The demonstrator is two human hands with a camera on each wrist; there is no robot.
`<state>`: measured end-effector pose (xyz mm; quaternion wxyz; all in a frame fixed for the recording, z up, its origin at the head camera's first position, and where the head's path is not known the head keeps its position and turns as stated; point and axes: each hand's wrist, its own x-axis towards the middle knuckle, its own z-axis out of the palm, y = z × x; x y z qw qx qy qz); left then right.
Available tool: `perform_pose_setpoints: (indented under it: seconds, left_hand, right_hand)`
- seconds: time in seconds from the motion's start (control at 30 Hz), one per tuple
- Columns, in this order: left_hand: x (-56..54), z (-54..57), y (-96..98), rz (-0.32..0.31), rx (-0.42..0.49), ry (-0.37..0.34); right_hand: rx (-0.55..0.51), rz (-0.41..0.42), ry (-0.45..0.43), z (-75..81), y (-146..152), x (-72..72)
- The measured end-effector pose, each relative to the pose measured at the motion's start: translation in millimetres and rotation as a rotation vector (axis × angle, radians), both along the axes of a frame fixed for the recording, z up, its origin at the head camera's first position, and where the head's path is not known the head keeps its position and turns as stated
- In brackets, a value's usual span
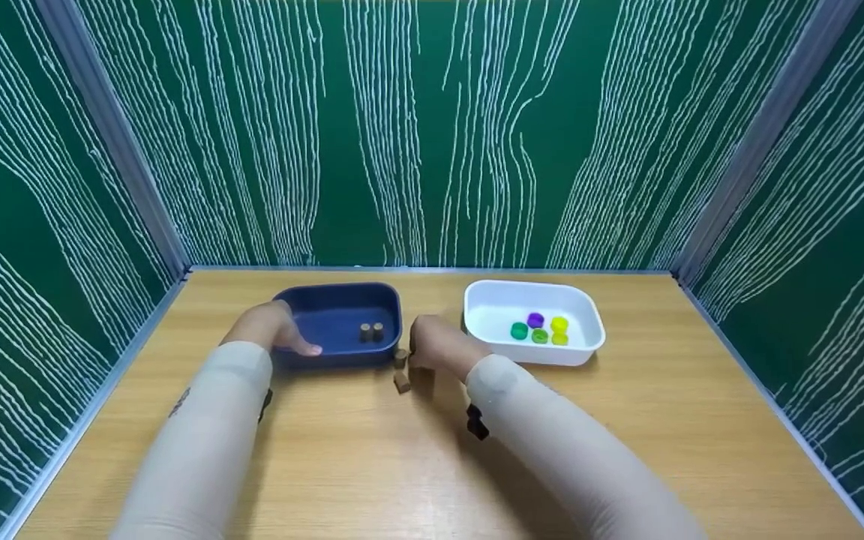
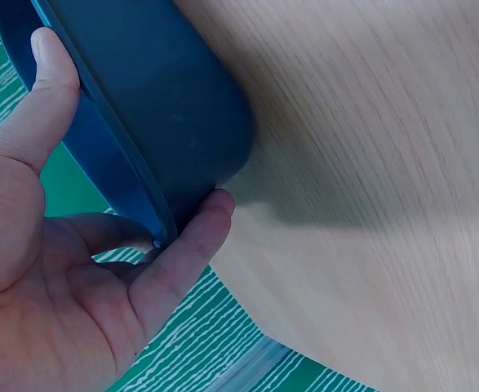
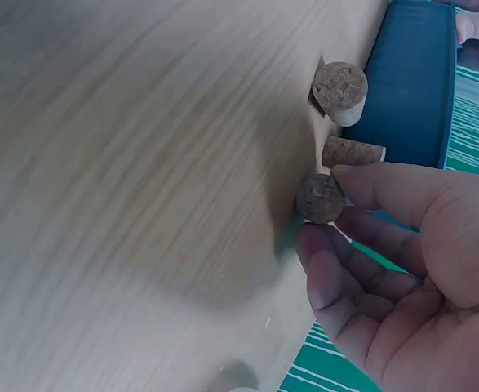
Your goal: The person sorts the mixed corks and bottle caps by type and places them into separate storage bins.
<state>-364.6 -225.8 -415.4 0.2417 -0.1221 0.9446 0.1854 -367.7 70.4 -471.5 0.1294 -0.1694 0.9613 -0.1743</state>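
Observation:
My left hand (image 1: 271, 330) grips the left end of a dark blue tray (image 1: 342, 350), its thumb over the rim and fingers round the outer wall in the left wrist view. Two corks (image 1: 365, 332) stand side by side inside that tray. Between thumb and fingers, my right hand (image 1: 445, 345) pinches another cork (image 3: 321, 198) close over the table, just right of the tray. Two more corks lie by the tray's front right corner: one cork (image 1: 400, 358) right beside the wall, the other cork (image 1: 402, 382) a little nearer me.
A white tray (image 1: 528, 354) stands to the right of my right hand, holding several small coloured pieces: purple, green and yellow (image 1: 559, 325). Green panels (image 1: 462, 150) with white wavy lines enclose the wooden table (image 1: 372, 465) at the back and both sides.

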Motion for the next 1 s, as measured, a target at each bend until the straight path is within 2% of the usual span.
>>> perform_pose_setpoints:
  seconds: [0.17,0.43,0.7,0.9,1.0]
  left_hand:
    - [-2.0,-3.3,-2.9,0.002,-0.002,0.007]
    - [0.8,-1.7,-2.4,0.003,0.012,0.013]
    - [1.4,-0.3,-1.7,0.008,0.023,0.010]
    - [5.1,4.2,-0.7,0.004,0.026,0.013]
    - [5.7,5.6,0.4,-0.014,-0.001,0.006]
  right_hand:
    - [0.020,0.045,0.053,-0.1,-5.4,-0.3]
    - [-0.039,-0.008,-0.020,1.6,-6.3,-0.5]
    - [-0.050,0.007,-0.003,2.6,-5.5,0.7]
    - [-0.072,-0.033,-0.068,3.7,-7.4,1.4]
    - [-0.020,-0.015,-0.025,2.9,-7.0,1.0]
